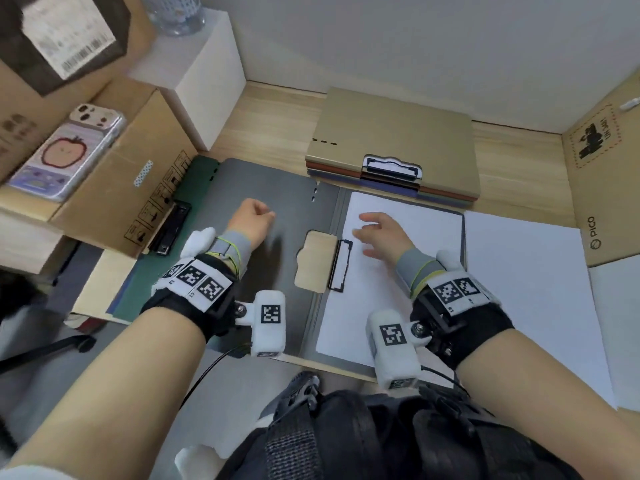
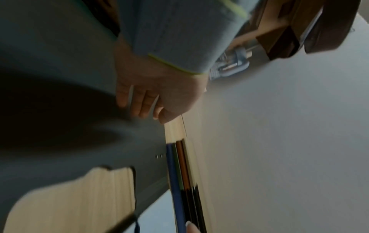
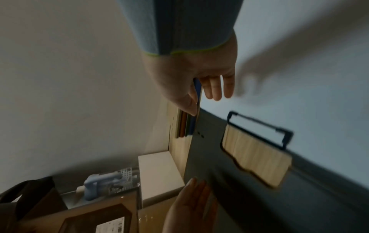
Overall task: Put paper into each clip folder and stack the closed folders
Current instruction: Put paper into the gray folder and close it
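Note:
A grey clip folder (image 1: pixel 277 188) lies open on the desk, its left cover showing a cut-out and its black wire clip (image 1: pixel 339 265) at the spine. A white sheet of paper (image 1: pixel 398 299) lies on its right half. My left hand (image 1: pixel 254 216) rests on the left cover with nothing held; the wrist views show its fingers (image 2: pixel 139 104) fairly straight on the grey cover (image 2: pixel 60 47). My right hand (image 1: pixel 381 233) is spread over the top of the paper, fingers (image 3: pixel 213 88) straight and empty. A stack of closed folders (image 1: pixel 398 133), tan on top, sits behind.
Loose white sheets (image 1: pixel 526 289) lie to the right. A green folder (image 1: pixel 197 174) with a black clip (image 1: pixel 169 230) pokes out under the grey one at left. Cardboard boxes (image 1: pixel 114 188) carrying a phone (image 1: pixel 69 150), a white box (image 1: pixel 204 71) and a PICO box (image 1: pixel 606 202) hem in the desk.

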`<action>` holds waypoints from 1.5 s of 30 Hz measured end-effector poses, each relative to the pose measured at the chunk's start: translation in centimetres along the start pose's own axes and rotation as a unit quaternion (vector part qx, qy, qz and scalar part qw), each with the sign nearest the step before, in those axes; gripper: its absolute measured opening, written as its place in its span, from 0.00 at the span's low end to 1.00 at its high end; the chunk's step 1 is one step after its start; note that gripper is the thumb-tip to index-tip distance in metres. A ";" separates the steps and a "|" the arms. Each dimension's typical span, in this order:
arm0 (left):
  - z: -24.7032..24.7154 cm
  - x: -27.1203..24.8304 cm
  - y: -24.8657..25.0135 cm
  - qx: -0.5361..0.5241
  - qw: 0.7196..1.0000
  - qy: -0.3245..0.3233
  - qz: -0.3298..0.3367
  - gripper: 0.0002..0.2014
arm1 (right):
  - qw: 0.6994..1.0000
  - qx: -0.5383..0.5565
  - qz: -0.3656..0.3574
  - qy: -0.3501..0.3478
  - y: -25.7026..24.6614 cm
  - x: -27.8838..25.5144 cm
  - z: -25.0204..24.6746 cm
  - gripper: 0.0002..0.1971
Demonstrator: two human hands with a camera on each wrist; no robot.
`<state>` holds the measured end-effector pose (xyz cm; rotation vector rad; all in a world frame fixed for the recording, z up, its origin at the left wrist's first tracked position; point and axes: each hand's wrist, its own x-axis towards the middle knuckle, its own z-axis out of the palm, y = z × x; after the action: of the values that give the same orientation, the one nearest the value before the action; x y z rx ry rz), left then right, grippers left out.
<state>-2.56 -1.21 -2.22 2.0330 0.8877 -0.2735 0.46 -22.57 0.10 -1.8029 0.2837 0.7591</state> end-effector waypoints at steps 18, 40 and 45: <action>-7.2 3.9 -5.2 0.129 0.988 0.050 -0.069 0.26 | 0.981 0.111 0.124 -0.099 0.0 1.1 9.8 0.15; -13.4 -3.3 6.6 0.135 0.988 -0.026 0.070 0.09 | 0.992 0.045 0.089 -0.081 -1.6 0.0 7.8 0.17; -12.1 -6.3 10.3 0.005 0.984 -0.148 0.100 0.15 | 0.989 0.021 0.065 -0.131 -4.4 -2.3 5.2 0.11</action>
<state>-1.66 1.64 14.65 2.0064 0.4955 -0.4551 -0.82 -16.55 3.90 -1.6339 0.2428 1.0636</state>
